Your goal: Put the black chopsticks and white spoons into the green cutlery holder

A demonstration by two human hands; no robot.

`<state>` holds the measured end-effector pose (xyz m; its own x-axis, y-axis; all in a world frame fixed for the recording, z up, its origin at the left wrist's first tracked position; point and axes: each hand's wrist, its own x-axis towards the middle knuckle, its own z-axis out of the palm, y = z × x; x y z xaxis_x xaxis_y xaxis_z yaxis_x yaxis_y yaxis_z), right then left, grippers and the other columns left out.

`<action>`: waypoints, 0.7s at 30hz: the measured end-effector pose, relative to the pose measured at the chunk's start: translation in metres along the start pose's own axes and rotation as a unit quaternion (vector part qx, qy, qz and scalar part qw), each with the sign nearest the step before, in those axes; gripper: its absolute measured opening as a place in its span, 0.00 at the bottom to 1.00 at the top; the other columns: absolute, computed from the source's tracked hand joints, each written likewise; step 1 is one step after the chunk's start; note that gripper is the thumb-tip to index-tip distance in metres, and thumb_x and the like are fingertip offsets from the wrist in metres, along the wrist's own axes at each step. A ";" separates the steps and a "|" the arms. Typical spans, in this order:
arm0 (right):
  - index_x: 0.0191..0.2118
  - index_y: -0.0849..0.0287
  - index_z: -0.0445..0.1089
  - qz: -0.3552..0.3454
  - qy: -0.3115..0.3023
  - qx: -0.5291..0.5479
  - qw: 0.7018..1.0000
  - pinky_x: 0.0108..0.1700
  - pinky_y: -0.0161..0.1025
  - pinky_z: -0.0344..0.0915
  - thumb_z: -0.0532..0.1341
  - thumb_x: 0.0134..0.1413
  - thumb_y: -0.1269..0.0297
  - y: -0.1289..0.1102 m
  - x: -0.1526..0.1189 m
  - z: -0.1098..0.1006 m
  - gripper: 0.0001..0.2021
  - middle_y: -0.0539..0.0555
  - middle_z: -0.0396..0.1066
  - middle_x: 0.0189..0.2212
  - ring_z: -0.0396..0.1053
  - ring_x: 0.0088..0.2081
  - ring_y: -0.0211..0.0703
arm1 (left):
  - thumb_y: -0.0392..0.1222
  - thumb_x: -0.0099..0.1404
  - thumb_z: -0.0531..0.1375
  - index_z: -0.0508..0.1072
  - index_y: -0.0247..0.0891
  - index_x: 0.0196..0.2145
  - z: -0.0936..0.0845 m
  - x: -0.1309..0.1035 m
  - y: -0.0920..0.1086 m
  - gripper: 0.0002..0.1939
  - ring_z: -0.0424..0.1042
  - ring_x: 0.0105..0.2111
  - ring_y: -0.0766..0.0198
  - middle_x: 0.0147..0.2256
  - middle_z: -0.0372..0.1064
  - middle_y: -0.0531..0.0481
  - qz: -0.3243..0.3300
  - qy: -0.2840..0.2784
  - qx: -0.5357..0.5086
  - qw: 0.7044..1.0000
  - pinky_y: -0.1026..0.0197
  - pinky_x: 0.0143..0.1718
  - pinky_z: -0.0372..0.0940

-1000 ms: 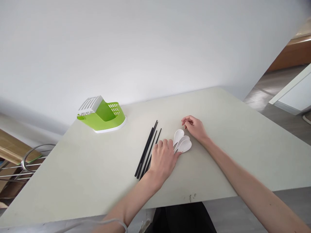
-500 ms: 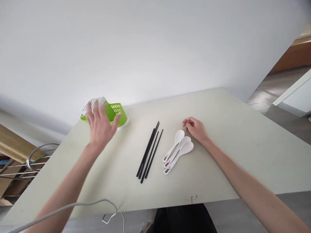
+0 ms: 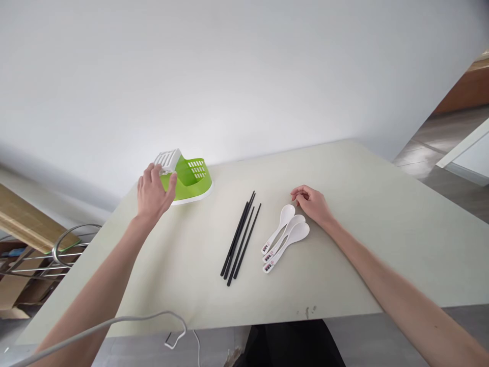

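At the back left of the table stands a green and white plastic utensil holder (image 3: 191, 189) with slotted walls. My left hand (image 3: 153, 194) is at its left front side, fingers apart; whether the fingertips touch it I cannot tell. My right hand (image 3: 311, 204) rests on the table with fingers loosely curled, and I cannot make out anything in them. Three white spoons (image 3: 287, 224) lie just left of that hand, bowls pointing away from me and overlapping. Several black chopsticks (image 3: 241, 237) lie side by side to the left of the spoons.
A pale wall (image 3: 244, 81) rises behind the table (image 3: 344, 265). A grey cable (image 3: 130, 319) crosses the front left over my left forearm. Beyond the table's left edge are a metal rack (image 3: 63, 255) and a cardboard box (image 3: 15, 290).
My left hand has moved lower and to the left side of the holder, uncovering more of it. The view has shifted slightly. My right hand, the spoons and the chopsticks stay put.
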<state>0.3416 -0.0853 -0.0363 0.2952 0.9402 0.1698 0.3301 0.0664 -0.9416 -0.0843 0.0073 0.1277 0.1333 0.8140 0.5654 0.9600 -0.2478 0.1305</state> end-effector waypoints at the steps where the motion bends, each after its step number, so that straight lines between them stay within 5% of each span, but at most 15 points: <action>1: 0.38 0.55 0.75 0.001 -0.001 0.000 1.000 0.38 0.40 0.68 0.56 0.52 0.66 0.000 0.000 0.000 0.10 0.52 0.78 0.33 0.72 0.31 0.41 | 0.65 0.74 0.47 0.62 0.29 0.68 0.004 0.003 0.006 0.40 0.56 0.71 0.37 0.71 0.55 0.26 0.002 -0.003 -0.007 1.000 0.36 0.70 0.51; 14: 0.38 0.54 0.75 -0.013 -0.001 -0.017 1.000 0.37 0.39 0.67 0.55 0.53 0.66 0.004 0.000 0.000 0.11 0.51 0.78 0.33 0.72 0.30 0.41 | 0.67 0.74 0.51 0.62 0.38 0.71 0.057 0.023 0.131 0.39 0.63 0.66 0.42 0.72 0.55 0.34 0.125 -0.052 -0.086 0.987 0.42 0.68 0.57; 21: 0.38 0.54 0.75 -0.003 -0.006 -0.011 1.000 0.38 0.40 0.66 0.55 0.52 0.67 -0.001 0.000 0.000 0.11 0.51 0.78 0.33 0.71 0.29 0.41 | 0.64 0.76 0.50 0.61 0.40 0.71 0.043 -0.006 0.176 0.36 0.64 0.65 0.44 0.70 0.57 0.35 0.236 -0.062 -0.113 0.963 0.43 0.65 0.61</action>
<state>0.3417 -0.0851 -0.0349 0.2824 0.9439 0.1712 0.3520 0.0640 -0.9338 0.0940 -0.0186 0.1119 0.5844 0.6353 0.5048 0.7087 -0.7026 0.0638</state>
